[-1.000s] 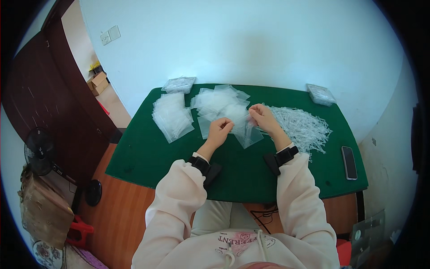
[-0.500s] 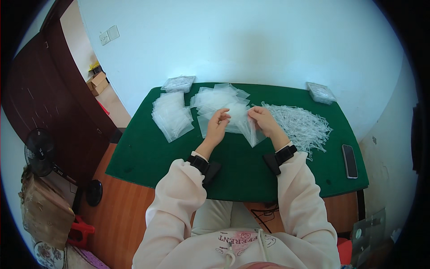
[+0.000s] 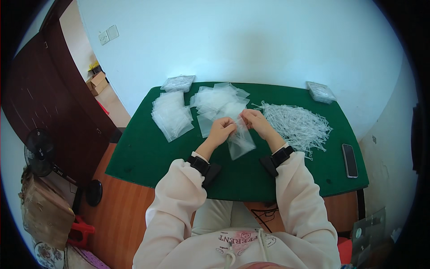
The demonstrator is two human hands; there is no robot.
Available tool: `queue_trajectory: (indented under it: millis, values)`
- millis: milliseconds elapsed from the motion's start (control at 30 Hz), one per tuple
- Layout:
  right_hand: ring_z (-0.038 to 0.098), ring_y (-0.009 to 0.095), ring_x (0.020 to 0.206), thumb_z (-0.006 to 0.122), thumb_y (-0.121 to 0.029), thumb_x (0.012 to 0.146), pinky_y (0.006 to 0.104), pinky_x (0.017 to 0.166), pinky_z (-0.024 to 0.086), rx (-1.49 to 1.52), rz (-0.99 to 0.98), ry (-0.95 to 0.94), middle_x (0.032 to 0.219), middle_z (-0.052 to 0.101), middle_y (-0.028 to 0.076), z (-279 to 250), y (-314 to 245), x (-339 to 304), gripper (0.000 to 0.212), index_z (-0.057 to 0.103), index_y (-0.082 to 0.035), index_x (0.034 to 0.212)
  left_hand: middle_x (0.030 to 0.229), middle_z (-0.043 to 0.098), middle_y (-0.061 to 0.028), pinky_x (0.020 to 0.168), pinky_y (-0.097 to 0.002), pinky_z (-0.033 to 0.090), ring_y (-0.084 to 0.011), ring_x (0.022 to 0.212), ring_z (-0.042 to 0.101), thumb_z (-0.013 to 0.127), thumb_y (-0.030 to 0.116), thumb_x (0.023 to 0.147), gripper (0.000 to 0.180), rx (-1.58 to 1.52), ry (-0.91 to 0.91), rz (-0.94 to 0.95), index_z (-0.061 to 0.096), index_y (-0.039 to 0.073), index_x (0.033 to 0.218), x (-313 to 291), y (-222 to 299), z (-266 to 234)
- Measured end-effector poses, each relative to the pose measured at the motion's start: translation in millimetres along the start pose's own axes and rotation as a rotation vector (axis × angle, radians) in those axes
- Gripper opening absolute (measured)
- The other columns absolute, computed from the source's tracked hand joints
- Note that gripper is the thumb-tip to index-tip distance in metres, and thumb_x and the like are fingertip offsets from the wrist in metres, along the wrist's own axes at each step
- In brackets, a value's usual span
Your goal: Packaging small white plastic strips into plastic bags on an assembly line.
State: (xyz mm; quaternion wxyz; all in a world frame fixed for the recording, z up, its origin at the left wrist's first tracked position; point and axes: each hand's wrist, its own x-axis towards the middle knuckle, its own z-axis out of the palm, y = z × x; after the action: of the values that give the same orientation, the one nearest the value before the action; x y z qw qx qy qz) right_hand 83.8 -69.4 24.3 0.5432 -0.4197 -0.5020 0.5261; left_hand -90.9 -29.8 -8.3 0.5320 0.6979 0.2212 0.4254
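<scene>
Apparently, the step is parting the top of a clear bag (image 3: pixel 242 145), mid-desk (image 3: pixel 143 152); left hand (image 3: pixel 222 129) and right hand (image 3: pixel 259 122) each have a pinching grip on it. Its long axis runs roughly 11 to 5 o'clock, bottom toward 5. Next seems to call for light, even tension.

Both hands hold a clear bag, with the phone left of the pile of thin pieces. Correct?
Wrong side: the head view shows the phone right of the pile of thin pieces. The left hand and right hand hold a clear bag.
</scene>
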Motion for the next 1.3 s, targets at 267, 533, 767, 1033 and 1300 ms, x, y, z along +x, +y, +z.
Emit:
queue_trajectory:
  millis: [267,533,767,1033,1300]
  values:
    - [0.049,0.005,0.052,0.062,-0.012,0.078,0.0201,0.047,0.039,-0.377,-0.167,-0.104,0.059,0.054,0.000,-1.7,10.3,3.7,0.012,0.057,-0.002,0.071,0.060,0.053,0.0007,0.049,-0.0194,0.035,-0.0053,0.053,0.046,0.058,0.013,0.081,0.013,-0.013,0.018,-0.044,0.059,0.000,0.078,-1.2,-0.1,6.9]
    - [0.047,0.007,0.043,0.061,-0.012,0.076,0.0221,0.041,0.037,-0.355,-0.117,-0.062,0.054,0.052,0.001,-5.2,15.2,5.3,0.014,0.055,-0.001,0.069,0.061,0.055,0.0001,0.051,-0.0200,0.037,-0.0055,0.054,0.048,0.059,0.016,0.081,0.017,0.179,0.084,-0.035,0.061,0.000,0.076,1.1,-5.2,4.0]
    - [0.054,0.015,0.047,0.059,-0.014,0.075,0.0267,0.044,0.042,-0.430,-0.085,0.085,0.056,0.056,0.006,-17.4,9.4,7.1,0.016,0.055,0.000,0.067,0.062,0.056,-0.0004,0.052,-0.0214,0.039,-0.0058,0.054,0.049,0.059,0.016,0.080,0.017,0.243,0.151,-0.019,0.061,0.000,0.077,2.6,-9.6,-4.6]
    - [0.057,0.030,0.072,0.060,-0.017,0.070,0.0379,0.063,0.046,-1.123,-0.573,-0.048,0.073,0.060,0.012,0.3,4.4,-4.3,0.012,0.060,-0.005,0.071,0.063,0.058,-0.0073,0.053,-0.0270,0.041,-0.0150,0.056,0.053,0.060,0.016,0.080,0.015,0.571,0.067,0.162,0.062,0.001,0.081,-3.6,-2.3,4.9]
    - [0.057,0.030,0.068,0.061,-0.017,0.072,0.0360,0.060,0.045,-1.096,-0.559,-0.050,0.070,0.057,0.013,-6.4,10.3,-2.3,0.014,0.060,-0.003,0.074,0.068,0.060,-0.0114,0.055,-0.0321,0.043,-0.0242,0.059,0.056,0.060,0.018,0.079,0.015,0.612,0.063,0.173,0.063,0.003,0.081,-3.0,-0.5,8.5]
